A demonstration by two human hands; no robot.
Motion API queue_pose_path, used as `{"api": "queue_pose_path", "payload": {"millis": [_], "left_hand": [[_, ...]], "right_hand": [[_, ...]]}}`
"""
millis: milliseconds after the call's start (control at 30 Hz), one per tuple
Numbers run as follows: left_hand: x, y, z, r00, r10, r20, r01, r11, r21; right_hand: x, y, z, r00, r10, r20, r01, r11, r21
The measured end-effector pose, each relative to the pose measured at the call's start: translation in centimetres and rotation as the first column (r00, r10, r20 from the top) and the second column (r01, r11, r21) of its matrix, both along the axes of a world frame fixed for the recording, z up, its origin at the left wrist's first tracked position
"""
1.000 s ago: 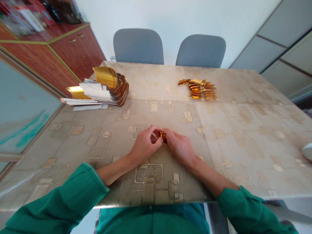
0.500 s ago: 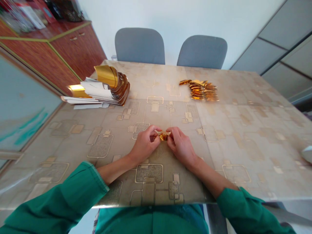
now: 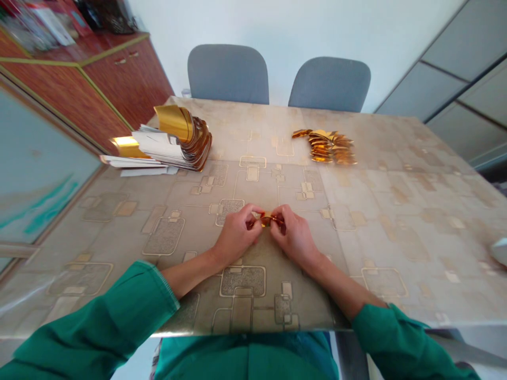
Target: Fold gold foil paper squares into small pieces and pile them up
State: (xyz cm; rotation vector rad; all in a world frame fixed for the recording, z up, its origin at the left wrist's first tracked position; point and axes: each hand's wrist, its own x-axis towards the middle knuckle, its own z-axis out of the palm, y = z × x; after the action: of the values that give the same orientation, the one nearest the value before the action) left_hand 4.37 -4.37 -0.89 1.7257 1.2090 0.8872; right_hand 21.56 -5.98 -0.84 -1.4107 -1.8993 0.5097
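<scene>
My left hand (image 3: 238, 232) and right hand (image 3: 293, 235) each have a pinched grip on one gold paper (image 3: 265, 220) over the bench (image 3: 380, 206).

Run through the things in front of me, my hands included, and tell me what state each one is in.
Left hand: fingers closed on the foil piece.
Right hand: fingers pinching its other end.
Foil piece: bent, partly hidden.
Sheet stack: gold and white, fanned, curled.
Gold pieces: folded, bunched in overlapping rows.
Cabinet doors: apparently shut.
Chairs: upright behind the table.
</scene>
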Motion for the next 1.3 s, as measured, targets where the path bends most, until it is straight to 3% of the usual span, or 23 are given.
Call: {"api": "queue_pose_path", "payload": {"millis": [200, 600, 800, 1067, 1300], "left_hand": [[0.03, 0.02, -0.28, 0.999, -0.039, -0.013, 0.039, 0.999, 0.004], [0.32, -0.11, 0.16, 0.997, 0.011, -0.075, -0.008, 0.999, 0.039], [0.25, 0.04, 0.25, 0.998, 0.003, -0.066, -0.001, 0.999, 0.034], [0.34, -0.05, 0.11, 0.996, -0.007, -0.087, 0.011, 0.999, 0.051], [0.32, -0.09, 0.06, 0.996, -0.001, -0.089, 0.006, 0.999, 0.048]], "right_hand": [[0.00, 0.08, 0.14, 1.000, -0.018, -0.016, 0.018, 1.000, 0.026], [-0.14, 0.06, -0.04, 0.995, -0.061, 0.073, 0.066, 0.996, -0.065], [0.17, 0.20, 0.01, 0.996, -0.071, 0.046, 0.072, 0.997, -0.031], [0.07, 0.30, -0.23, 0.967, -0.092, 0.239, 0.099, 0.995, -0.019], [0.16, 0.37, -0.23, 0.958, -0.092, 0.273, 0.094, 0.996, 0.008]]}}
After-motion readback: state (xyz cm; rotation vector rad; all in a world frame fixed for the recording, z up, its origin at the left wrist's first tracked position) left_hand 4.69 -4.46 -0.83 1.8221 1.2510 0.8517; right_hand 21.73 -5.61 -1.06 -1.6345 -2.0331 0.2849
